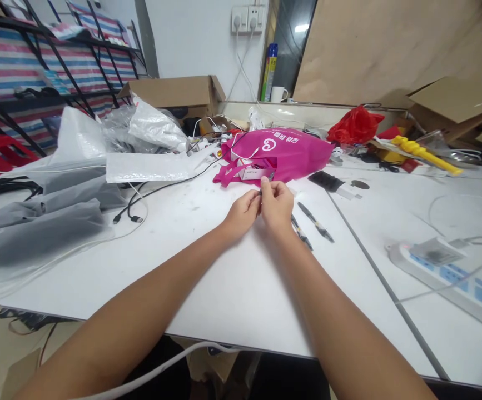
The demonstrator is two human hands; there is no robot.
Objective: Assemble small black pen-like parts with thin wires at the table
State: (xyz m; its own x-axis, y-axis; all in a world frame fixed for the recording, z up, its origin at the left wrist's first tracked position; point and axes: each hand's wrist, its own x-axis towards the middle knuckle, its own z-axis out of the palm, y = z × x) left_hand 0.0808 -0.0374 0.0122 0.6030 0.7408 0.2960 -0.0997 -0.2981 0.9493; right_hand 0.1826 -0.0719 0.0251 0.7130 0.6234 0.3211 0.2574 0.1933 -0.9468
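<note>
My left hand (pixel 244 214) and my right hand (pixel 277 206) meet over the white table (pixel 232 283), fingertips pinched together. A small dark bit shows between them; the fingers cover most of it, so its kind is unclear. Just beyond the fingertips lies a pink cloth bag (pixel 294 153) with white print, its mouth toward me and a white box (pixel 255 173) showing inside. To the right of my right hand are two slim dark pens, one farther out (pixel 316 222) and one partly behind my wrist (pixel 302 233).
Grey plastic bags (pixel 49 222) and a black USB cable (pixel 134 214) lie at left. A power strip (pixel 449 278) sits at right, beyond the table seam. Farther back are a red bag (pixel 355 125), a yellow twisted object (pixel 426 153) and a cardboard box (pixel 174 91).
</note>
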